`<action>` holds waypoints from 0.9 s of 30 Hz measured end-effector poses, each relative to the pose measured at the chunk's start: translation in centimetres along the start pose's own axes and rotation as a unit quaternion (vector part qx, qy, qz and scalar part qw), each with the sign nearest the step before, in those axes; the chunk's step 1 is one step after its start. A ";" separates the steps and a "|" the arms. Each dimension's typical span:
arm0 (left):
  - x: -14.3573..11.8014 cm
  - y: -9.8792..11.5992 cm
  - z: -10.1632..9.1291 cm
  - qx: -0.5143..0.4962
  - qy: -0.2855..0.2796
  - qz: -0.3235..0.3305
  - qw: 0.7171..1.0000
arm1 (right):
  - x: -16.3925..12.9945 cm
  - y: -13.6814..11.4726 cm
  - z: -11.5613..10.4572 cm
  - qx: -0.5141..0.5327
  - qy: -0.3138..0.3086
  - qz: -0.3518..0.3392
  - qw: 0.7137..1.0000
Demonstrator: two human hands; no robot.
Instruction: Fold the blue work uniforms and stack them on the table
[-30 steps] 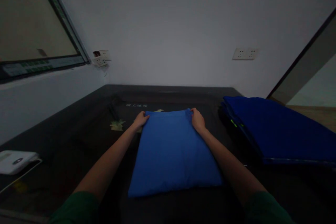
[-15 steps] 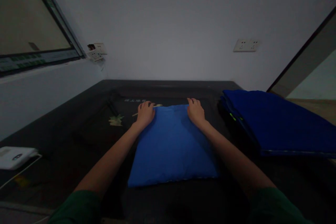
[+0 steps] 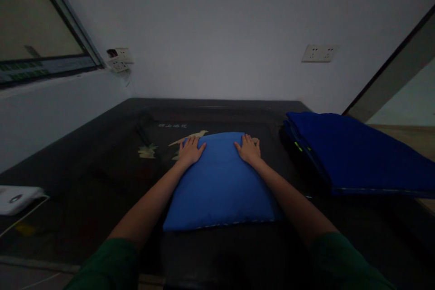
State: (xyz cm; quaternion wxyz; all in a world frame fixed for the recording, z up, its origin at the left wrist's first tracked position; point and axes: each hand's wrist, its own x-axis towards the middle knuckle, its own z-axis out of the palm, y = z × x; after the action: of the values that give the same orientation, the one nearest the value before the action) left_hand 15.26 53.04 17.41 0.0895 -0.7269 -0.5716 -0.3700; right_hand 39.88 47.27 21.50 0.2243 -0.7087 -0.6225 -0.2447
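Two hands flat on blue cloth [image 3: 219, 176], palms down, fingers spread, gripping nothing. Left hand [image 3: 190, 150] on far-left corner of cloth; right hand [image 3: 248, 149] on far-right corner; well apart from each other, with bare strip of cloth between. Both forearms laid along cloth's side edges, green sleeves [image 3: 102, 265] at near end of frame.

Cloth: folded, roughly rectangular, wider toward viewer, lying flat at middle of dark tabletop [image 3: 84, 167]. Near edge shows thin pale seam line. Far edge lined up just under fingertips.

Tabletop surface: pale bird-and-leaf motif [image 3: 190, 136] with short line of pale characters beyond it, partly covered by cloth and left hand. Characters too small to read.

Right of cloth, apart from it: stack of darker blue fabric [image 3: 356, 154], larger, folded, edge layers visible with small green marks on near-left side. Not touched by either hand.

Far left, at tabletop edge: white device [image 3: 15, 197] with pale cable trailing toward viewer.

Background: plain white wall, double socket [image 3: 318, 53] upper right, second socket cluster [image 3: 117, 59] at left corner below dark-framed window [image 3: 41, 41]. Lighting dim; fine cloth texture not resolvable.
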 end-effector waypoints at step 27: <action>-18.0 -1.8 -3.7 0.027 -0.036 0.263 0.964 | -16.5 3.5 -2.8 -0.042 -0.007 -0.192 0.980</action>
State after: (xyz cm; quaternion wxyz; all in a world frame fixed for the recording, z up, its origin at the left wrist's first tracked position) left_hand 10.75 37.87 7.97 0.1825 -0.8616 -0.3730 -0.2919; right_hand 41.46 32.31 13.34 0.1382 -0.5864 -0.7379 -0.3043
